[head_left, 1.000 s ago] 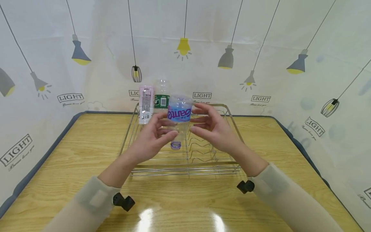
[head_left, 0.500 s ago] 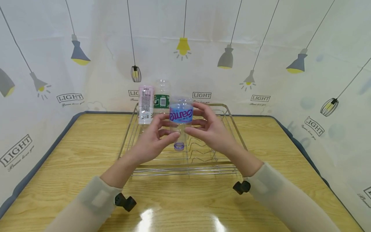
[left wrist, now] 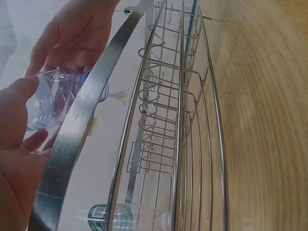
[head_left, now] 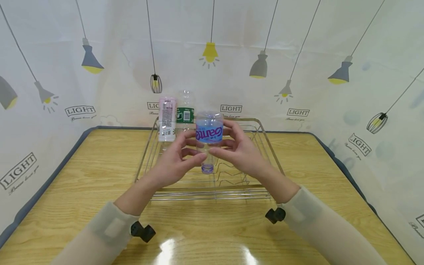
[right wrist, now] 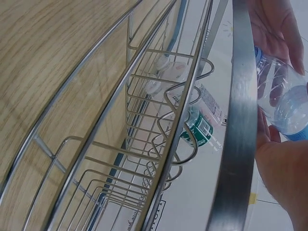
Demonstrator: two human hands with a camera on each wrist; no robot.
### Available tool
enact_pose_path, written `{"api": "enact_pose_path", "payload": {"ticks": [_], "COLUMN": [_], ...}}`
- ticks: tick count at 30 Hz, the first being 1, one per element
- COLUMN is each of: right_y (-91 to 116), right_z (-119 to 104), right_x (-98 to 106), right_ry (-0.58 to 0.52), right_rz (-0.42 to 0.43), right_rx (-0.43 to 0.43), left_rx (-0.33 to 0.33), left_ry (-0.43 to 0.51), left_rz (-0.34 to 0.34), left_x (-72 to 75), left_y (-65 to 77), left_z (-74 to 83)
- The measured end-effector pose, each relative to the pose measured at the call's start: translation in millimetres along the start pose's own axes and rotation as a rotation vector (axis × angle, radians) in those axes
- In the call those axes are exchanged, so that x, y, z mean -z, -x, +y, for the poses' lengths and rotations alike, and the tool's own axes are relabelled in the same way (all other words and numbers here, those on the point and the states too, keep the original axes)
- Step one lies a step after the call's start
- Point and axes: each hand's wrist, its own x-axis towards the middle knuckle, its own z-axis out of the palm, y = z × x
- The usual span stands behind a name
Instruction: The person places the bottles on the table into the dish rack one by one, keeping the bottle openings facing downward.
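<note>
A clear plastic bottle (head_left: 209, 134) with a blue and purple label is held upside down above the wire rack (head_left: 212, 188), its purple-ringed neck pointing down. My left hand (head_left: 173, 158) grips its left side, thumb near the neck and fingers curled behind. From the right, my right hand (head_left: 243, 152) holds it too, thumb across the front. Both wrist views show the bottle (left wrist: 50, 101) between the two hands, beyond the rack's flat metal rim (right wrist: 236, 110). Parts of the fingers are hidden behind the bottle and rim.
At the rack's back left stand a pink and white bottle (head_left: 167, 119) and a clear bottle with a green label (head_left: 185, 115), both neck down. Wavy wire dividers (head_left: 232, 173) fill the rack's right part. The rack sits on a wooden table (head_left: 212, 224) before a lamp-print curtain (head_left: 238, 29).
The bottle has shifted slightly right and turned more upright, with its label rotated a little. My right thumb has moved left onto the bottle's front; the left hand has barely moved.
</note>
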Motion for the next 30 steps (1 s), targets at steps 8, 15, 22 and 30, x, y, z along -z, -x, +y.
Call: {"api": "enact_pose_path", "payload": {"ticks": [8,15,22,30], "right_y": [1.6,3.9,5.8,6.2], "right_z": [-1.2,-2.1,0.1,3.3], "right_x": [3.6,10.5,14.2,19.5], "right_ry": [-0.025,-0.001,-0.006,-0.005], "right_rz": [0.022,0.050,0.056,0.055], "right_rx": [0.019,0.002,0.016,0.031], "left_rx": [-0.011,0.007,0.027,0.022], "left_ry": [0.007,-0.042,-0.191,-0.295], "left_rz": [0.009,0.021,0.050,0.091], "left_x": [6.1,20.6,40.6,71.5], "left_y": [3.4,13.0,29.6,56.8], "left_z": [0.0,-0.3,-0.3,1.4]}}
